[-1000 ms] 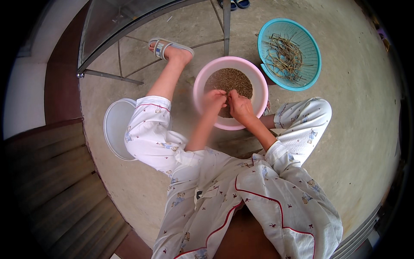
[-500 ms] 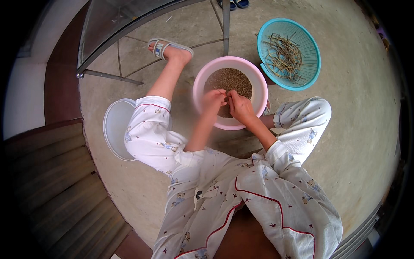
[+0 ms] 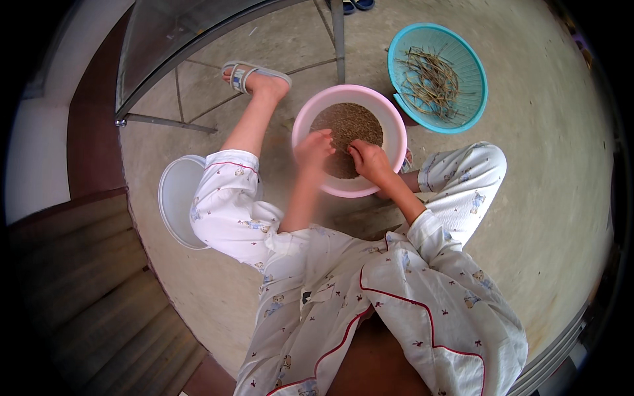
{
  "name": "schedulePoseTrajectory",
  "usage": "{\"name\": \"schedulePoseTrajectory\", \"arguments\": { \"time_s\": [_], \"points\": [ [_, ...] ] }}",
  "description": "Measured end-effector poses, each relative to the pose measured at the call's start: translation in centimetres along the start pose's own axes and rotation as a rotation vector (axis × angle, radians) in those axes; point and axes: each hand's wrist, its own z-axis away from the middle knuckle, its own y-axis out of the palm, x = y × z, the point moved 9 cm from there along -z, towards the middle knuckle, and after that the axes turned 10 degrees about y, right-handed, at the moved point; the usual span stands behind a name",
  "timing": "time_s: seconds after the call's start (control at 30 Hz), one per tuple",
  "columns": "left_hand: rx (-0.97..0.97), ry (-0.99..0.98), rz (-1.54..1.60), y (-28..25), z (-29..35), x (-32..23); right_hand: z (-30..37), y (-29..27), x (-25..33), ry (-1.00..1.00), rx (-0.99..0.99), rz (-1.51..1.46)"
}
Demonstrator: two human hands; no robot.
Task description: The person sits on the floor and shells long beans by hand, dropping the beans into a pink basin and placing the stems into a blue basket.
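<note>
A pink basin (image 3: 302,123) with a pale inside holds a bed of small brown seeds or grains (image 3: 349,124). Over its left part is my left hand (image 3: 313,149), partly blurred, its fingers curled together. Across from it, above the right side of the seeds, my right hand (image 3: 372,161) is closed in a pinch, fingertips pointing left. Whatever the fingers of either hand hold is too small or hidden to make out. A gap separates the two hands.
A turquoise basket (image 3: 477,84) holding dry stalks (image 3: 432,79) sits beyond the basin to the right. Left of my knee stands a white bucket (image 3: 173,204). A metal-framed table (image 3: 198,63) rises at the far left, and slippers (image 3: 349,6) lie at the top.
My hands, fingertips close together before, have moved apart. The left hand went left and slightly down, while the right hand stayed nearly in place.
</note>
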Motion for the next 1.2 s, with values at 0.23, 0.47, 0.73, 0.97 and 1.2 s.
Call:
{"name": "schedulePoseTrajectory", "arguments": {
  "time_s": [0.23, 0.47, 0.73, 0.97, 1.2],
  "points": [
    [0.005, 0.009, -0.029, 0.3, 0.4, -0.7, 0.0, -0.1, -0.8, 0.035, -0.028, 0.037],
    [0.025, 0.016, -0.02, 0.6, 0.8, -1.2, 0.1, 0.2, -1.8, 0.099, 0.011, 0.072],
    [-0.03, 0.009, 0.007, -1.0, -0.2, -0.9, -0.1, 1.8, -3.5, 0.114, 0.084, 0.09],
    [-0.046, -0.02, 0.068, -1.3, 0.2, -1.7, 0.0, 2.1, -3.4, 0.186, 0.126, 0.171],
    [-0.023, -0.04, 0.093, -0.8, 0.4, -1.9, 0.0, 1.7, -2.9, 0.186, 0.081, 0.073]
  ]
}}
